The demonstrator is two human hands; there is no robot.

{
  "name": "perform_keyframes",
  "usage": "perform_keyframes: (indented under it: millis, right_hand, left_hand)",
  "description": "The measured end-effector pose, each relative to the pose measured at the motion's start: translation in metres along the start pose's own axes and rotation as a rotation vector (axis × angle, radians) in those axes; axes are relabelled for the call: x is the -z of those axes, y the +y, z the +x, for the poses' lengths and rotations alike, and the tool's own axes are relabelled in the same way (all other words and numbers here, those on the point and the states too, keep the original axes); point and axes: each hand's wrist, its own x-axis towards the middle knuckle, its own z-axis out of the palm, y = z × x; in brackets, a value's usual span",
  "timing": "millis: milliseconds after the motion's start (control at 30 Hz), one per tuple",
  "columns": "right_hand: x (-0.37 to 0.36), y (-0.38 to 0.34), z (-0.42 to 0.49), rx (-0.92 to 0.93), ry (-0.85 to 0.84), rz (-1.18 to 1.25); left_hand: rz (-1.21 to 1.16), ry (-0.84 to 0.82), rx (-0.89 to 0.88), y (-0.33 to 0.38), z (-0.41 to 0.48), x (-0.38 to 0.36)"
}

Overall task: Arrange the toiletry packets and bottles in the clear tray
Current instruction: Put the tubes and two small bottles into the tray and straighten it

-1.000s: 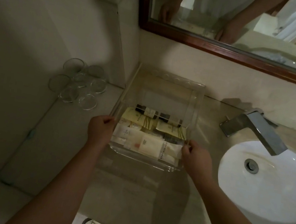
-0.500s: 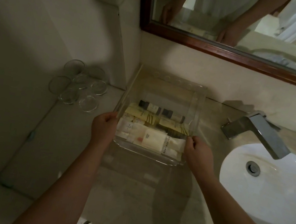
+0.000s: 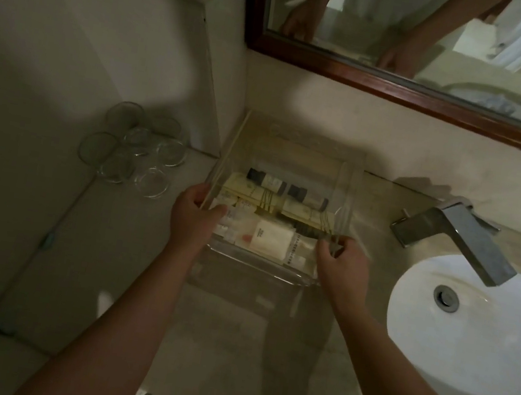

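Left hand (image 3: 194,217) fingers are clamping the left wall, right hand (image 3: 342,261) fingers pinching the right wall, of the clear rigid plastic tray (image 3: 293,154) sitting at the back edge of the table (image 3: 245,348); likely light, stiff and slick, with loose cream paper packets (image 3: 271,241) sliding if tilted.

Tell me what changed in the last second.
The clear tray moved a little away, toward the back wall, with the left hand and right hand gripping its side walls. Grips unchanged; packets and bottles inside, glasses and faucet stayed put.
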Motion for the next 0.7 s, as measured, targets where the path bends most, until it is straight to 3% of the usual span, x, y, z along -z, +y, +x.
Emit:
perform_keyframes:
  millis: [167,400,700]
  right_hand:
    - [-0.003,-0.008,-0.015,-0.105,0.048,0.143]
    - [-0.025,-0.026,-0.008,-0.187,0.066,-0.030]
    - [-0.035,-0.036,0.012,-0.255,0.131,0.019]
  left_hand:
    - [-0.058,0.015,0.024,-0.003,0.000,-0.009]
    - [-0.083,0.047,0.026,-0.006,0.005,-0.014]
    - [-0.087,0.060,0.025,-0.005,0.021,-0.021]
